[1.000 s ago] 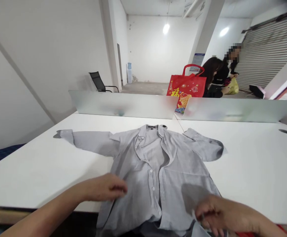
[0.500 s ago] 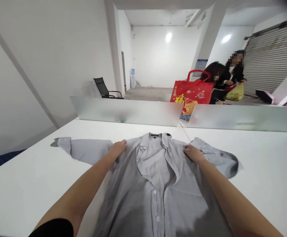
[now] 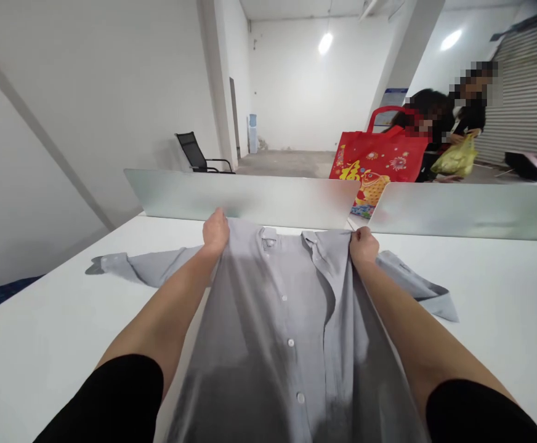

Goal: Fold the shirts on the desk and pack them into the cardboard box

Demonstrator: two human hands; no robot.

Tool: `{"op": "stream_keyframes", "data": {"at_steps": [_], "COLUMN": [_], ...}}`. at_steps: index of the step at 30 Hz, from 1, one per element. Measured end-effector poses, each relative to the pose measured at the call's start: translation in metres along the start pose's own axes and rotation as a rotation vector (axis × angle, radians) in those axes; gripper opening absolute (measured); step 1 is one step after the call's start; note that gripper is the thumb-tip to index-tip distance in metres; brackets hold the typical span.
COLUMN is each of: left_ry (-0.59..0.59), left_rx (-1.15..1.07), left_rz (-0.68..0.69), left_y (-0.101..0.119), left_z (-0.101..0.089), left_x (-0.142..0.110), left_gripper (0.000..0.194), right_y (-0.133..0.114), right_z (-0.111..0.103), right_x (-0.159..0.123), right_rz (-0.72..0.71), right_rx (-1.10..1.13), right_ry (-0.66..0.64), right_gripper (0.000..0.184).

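A grey button-up shirt stretches away from me over the white table, front side up, with its top end raised between my hands. My left hand is closed on the left shoulder. My right hand grips the other shoulder in the same way. The cloth is pulled fairly taut across the top, and the collar sags open in the middle. One sleeve reaches out to the left on the table; the other sleeve lies folded at the right.
Frosted glass dividers cross the far edge of the white table. Behind their gap stands a red bag with a fish print. Two people are beyond it, one with a yellow plastic bag. A black chair is farther back.
Both hands have closed on the shirt's shoulders and lifted its top end up and away from me. The collar now sags, and the sleeves have shifted slightly.
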State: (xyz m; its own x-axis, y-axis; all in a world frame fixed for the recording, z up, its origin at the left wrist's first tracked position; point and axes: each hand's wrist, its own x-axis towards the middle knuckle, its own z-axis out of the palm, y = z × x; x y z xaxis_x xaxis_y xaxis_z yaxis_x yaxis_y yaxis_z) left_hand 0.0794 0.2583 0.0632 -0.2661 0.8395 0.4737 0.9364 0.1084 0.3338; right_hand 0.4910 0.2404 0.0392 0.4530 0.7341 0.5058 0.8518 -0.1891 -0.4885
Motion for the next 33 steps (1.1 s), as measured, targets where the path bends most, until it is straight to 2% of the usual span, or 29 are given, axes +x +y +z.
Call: {"op": "stream_keyframes", "data": {"at_steps": [4,6,9,11,13,16,18,19,21,24,27,30,33], "left_ry": [0.145,0.059,-0.198,-0.273,-0.295,-0.367,-0.431,-0.463,-0.537,-0.663,-0.749,-0.7,-0.576], "left_rx": [-0.055,-0.025,0.04,0.051,0.061,0.111,0.13,0.126,0.097,0.014,-0.063,-0.12,-0.305], "left_rz": [0.008,0.045,0.117,0.164,0.215,0.213,0.139,0.1,0.049,0.063,0.146,0.149,-0.032], "left_y": [0.008,0.006,-0.004,-0.017,-0.033,-0.064,-0.085,-0.094,-0.107,-0.111,-0.103,-0.094,-0.089], "left_z": [-0.008,-0.008,-0.003,-0.002,-0.005,-0.021,-0.039,-0.048,-0.068,-0.094,-0.111,-0.119,-0.126], "left_x": [0.02,0.023,0.006,-0.018,-0.048,-0.098,-0.132,-0.149,-0.182,-0.227,-0.264,-0.289,-0.307], "left_gripper": [0.032,0.033,0.029,0.033,0.037,0.033,0.032,0.033,0.033,0.037,0.034,0.024,0.023], "right_y": [-0.011,-0.01,0.0,0.013,0.033,0.072,0.097,0.106,0.119,0.118,0.107,0.099,0.098], "right_z": [-0.001,-0.001,-0.002,-0.007,-0.02,-0.054,-0.083,-0.099,-0.128,-0.162,-0.184,-0.199,-0.214], "right_x": [0.017,0.018,-0.002,-0.027,-0.056,-0.096,-0.122,-0.134,-0.16,-0.196,-0.228,-0.254,-0.276], "right_rz": [0.015,-0.024,-0.106,-0.149,-0.195,-0.219,-0.142,-0.089,0.003,0.049,0.033,0.119,0.213], "right_rx": [0.079,0.065,0.024,0.018,0.02,-0.025,-0.107,-0.151,-0.189,-0.119,-0.047,0.189,0.391], "right_ry": [0.134,0.015,-0.315,-0.411,-0.39,-0.292,-0.268,-0.296,-0.437,-0.662,-0.746,-0.804,-0.832], "right_gripper": [0.03,0.031,0.03,0.034,0.036,0.036,0.035,0.035,0.041,0.046,0.042,0.034,0.031]}}
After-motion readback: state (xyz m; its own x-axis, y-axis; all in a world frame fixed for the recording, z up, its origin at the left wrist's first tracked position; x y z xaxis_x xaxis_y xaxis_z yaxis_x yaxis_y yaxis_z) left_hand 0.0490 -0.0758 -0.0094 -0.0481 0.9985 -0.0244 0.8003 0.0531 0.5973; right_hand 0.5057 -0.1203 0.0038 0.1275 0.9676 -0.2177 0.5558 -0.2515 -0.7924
